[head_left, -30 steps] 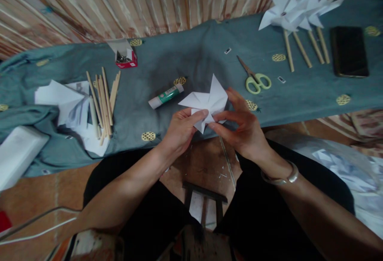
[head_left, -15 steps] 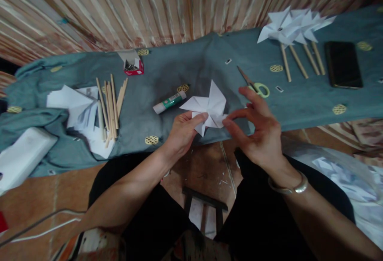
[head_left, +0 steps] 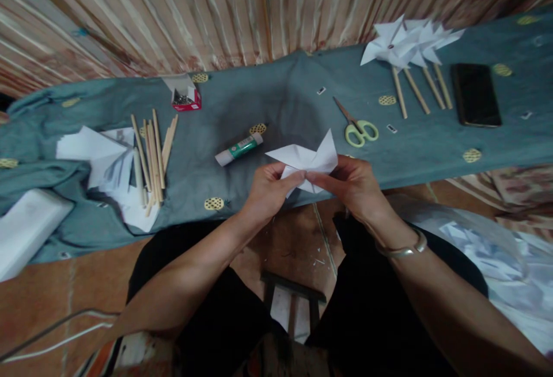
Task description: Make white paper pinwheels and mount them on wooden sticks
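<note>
A white paper pinwheel (head_left: pixel 309 158) is held up over the front edge of the cloth-covered table, its blades folded toward the middle. My left hand (head_left: pixel 268 189) grips it from the left, thumb pressed near the centre. From the right, my right hand (head_left: pixel 356 184) is closed on it too, its thumb meeting the left one at the centre. The fingers behind the paper are hidden. Beyond it to the left lies a glue stick (head_left: pixel 239 149). Green-handled scissors (head_left: pixel 359 129) rest on the cloth to the right.
Finished pinwheels (head_left: pixel 410 43) on sticks lie at the back right, beside a dark phone (head_left: pixel 476 95). An open red box of pins (head_left: pixel 186 98) stands at the back left. Several wooden sticks (head_left: pixel 155 155) lie on paper sheets (head_left: pixel 93 152), near a white block-shaped object (head_left: pixel 37 230).
My right hand has moved left and taken hold of the pinwheel at its centre. The right-hand blades have been pressed inward. The whole view has shifted slightly.
</note>
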{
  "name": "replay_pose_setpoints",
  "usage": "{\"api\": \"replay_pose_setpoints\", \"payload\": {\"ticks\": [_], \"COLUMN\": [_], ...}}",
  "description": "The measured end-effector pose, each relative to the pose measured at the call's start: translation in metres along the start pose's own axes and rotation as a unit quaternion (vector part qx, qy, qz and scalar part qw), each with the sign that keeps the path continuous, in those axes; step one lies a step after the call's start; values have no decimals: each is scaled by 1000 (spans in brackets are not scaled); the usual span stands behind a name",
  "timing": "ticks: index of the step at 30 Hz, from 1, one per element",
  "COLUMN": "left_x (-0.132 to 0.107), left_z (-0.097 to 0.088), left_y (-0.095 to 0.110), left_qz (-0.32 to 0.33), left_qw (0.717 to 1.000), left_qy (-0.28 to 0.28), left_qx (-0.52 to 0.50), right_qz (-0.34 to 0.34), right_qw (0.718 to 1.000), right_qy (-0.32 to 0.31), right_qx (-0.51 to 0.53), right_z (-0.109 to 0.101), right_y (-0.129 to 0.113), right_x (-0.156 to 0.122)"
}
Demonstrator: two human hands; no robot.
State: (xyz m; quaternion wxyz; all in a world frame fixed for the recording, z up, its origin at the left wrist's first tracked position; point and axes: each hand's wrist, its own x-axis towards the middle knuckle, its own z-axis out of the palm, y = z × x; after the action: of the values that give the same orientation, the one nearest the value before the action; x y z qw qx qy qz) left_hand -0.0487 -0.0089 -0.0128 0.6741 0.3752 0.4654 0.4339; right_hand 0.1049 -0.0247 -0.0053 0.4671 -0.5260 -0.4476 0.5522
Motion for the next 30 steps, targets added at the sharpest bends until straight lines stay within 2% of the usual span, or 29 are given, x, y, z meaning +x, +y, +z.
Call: {"api": "replay_pose_setpoints", "payload": {"ticks": [7, 13, 19, 25, 30], "left_x": [0, 1, 2, 1, 1], "left_z": [3, 3, 3, 3, 3], "left_y": [0, -2, -3, 1, 0], "left_qz": [-6, 8, -4, -11, -18], "left_qw": [1000, 1000, 999, 998, 998], "left_qy": [0, -13, -30, -60, -57], "left_qx": [0, -6, -17, -32, -24], "right_qz": [-9, -10, -4, -21, -45], "right_qw": [1000, 1000, 1000, 998, 995], "right_qy": [11, 19, 27, 44, 52], "right_qx": [-22, -11, -14, -50, -78], "right_z": [-5, -6, -6, -7, -7], "right_y": [1, 0, 1, 6, 10], "right_x": [2, 2, 3, 4, 4]}}
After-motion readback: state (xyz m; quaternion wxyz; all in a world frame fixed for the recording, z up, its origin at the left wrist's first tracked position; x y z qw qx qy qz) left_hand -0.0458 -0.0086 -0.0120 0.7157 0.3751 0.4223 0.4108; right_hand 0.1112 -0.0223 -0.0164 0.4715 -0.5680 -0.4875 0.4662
